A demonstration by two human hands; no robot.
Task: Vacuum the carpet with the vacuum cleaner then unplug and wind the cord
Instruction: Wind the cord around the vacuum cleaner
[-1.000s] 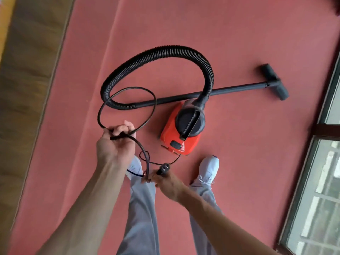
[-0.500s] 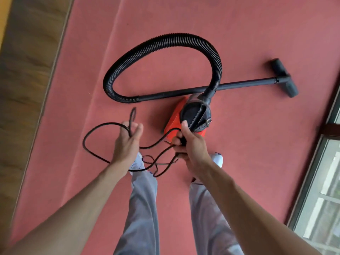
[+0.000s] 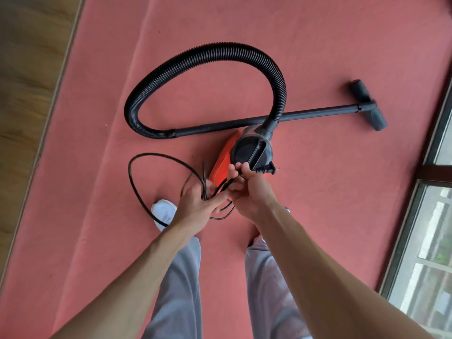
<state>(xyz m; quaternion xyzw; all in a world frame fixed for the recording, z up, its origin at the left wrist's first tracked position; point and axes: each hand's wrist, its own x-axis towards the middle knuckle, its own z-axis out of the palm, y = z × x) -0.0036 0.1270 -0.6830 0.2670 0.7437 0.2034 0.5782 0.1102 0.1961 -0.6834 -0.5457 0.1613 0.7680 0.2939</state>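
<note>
A small red and black vacuum cleaner (image 3: 249, 150) stands on the red carpet (image 3: 318, 45). Its ribbed black hose (image 3: 208, 52) arches to the left and joins the straight wand (image 3: 318, 113), which ends in a floor nozzle (image 3: 367, 104) at the right. My left hand (image 3: 198, 206) holds several loops of the black cord (image 3: 137, 187) between its fingers. My right hand (image 3: 249, 189) grips the cord just behind the plug (image 3: 265, 170), whose prongs point right, in front of the vacuum body. The two hands touch each other.
Wooden floor (image 3: 29, 94) borders the carpet on the left. A dark window frame with glass (image 3: 430, 216) runs along the right side. My legs in grey trousers and a white shoe (image 3: 163, 211) stand just below the hands.
My hands have come together. The right hand has brought the plug end up against the left hand's loops. The loose loop now hangs to the left.
</note>
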